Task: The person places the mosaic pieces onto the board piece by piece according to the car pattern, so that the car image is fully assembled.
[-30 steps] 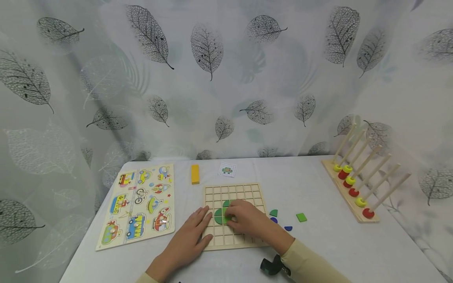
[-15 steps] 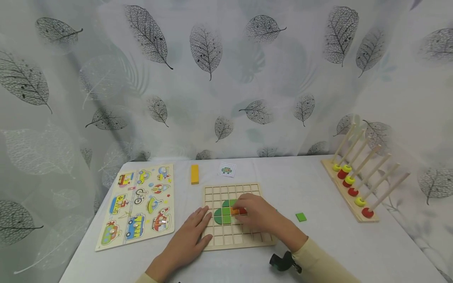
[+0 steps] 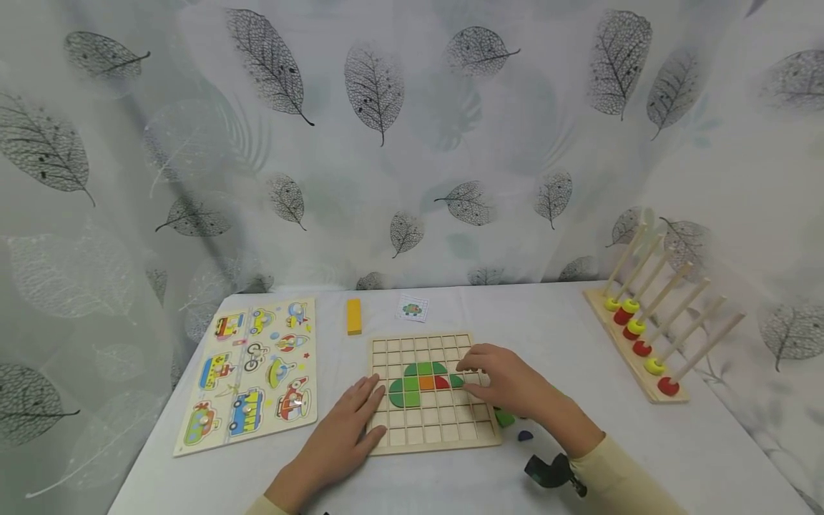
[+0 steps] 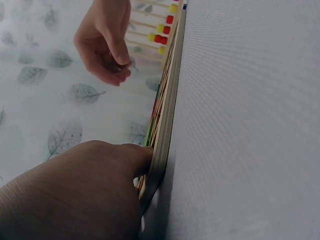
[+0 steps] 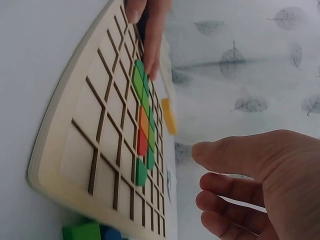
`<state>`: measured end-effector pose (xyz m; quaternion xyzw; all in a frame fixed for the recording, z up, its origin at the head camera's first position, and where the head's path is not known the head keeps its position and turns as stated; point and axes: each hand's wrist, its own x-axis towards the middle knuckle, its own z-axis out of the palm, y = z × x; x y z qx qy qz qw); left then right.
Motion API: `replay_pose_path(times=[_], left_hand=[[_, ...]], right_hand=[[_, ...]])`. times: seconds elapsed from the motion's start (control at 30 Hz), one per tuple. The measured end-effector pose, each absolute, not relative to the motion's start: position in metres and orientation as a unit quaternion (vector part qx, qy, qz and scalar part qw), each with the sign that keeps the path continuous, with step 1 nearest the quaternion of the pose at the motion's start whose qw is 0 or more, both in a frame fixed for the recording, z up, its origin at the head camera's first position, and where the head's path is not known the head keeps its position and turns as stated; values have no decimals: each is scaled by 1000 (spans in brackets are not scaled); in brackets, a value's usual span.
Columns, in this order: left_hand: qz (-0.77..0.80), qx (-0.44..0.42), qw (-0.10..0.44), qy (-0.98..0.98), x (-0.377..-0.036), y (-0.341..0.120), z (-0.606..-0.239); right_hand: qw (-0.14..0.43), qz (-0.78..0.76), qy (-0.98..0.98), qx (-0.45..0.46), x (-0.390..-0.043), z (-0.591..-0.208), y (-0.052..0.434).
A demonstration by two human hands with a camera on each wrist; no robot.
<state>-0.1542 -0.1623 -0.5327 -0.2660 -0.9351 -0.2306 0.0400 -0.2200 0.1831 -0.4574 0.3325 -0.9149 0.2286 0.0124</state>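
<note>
A wooden grid board (image 3: 450, 433) lies on the white table. Set in its squares are green pieces (image 3: 412, 399), an orange square (image 3: 427, 383), a red piece (image 3: 441, 383) and a green rounded piece (image 3: 456, 381) at the right end. My left hand (image 3: 344, 429) rests on the board's left edge, fingers extended. Over the board's right side hovers my right hand (image 3: 508, 379), fingers loosely bent. Its thumb and fingers stand apart with nothing between them in the right wrist view. A green block (image 3: 505, 418) and a blue piece (image 3: 525, 435) lie off the board's right edge.
Left of the board lies a vehicle peg puzzle (image 3: 267, 372). A yellow block (image 3: 354, 317) and a small pattern card (image 3: 412, 308) are behind it. At the right stands a peg rack (image 3: 634, 343) with red and yellow beads. A black device (image 3: 548, 471) sits at my right wrist.
My right hand has moved right across the board, uncovering the orange, red and right-end green pieces. The loose green square at right is no longer visible there. My left hand has stayed put.
</note>
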Motion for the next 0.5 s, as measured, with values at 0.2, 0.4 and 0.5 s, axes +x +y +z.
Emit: replay_pose_path(times=[0.2,0.4,0.5], left_hand=[[-227,-264,39,-937,-155,-163,-535],[-227,-266,42,-936,-155,-163,-534],[-222,-267,45,-937,-154,-163,-534]], right_hand=[[21,236,-913,333,-215,-453,207],[10,220,-928,299,-208,-450,227],[4,210,-936,284,-205,-449,234]])
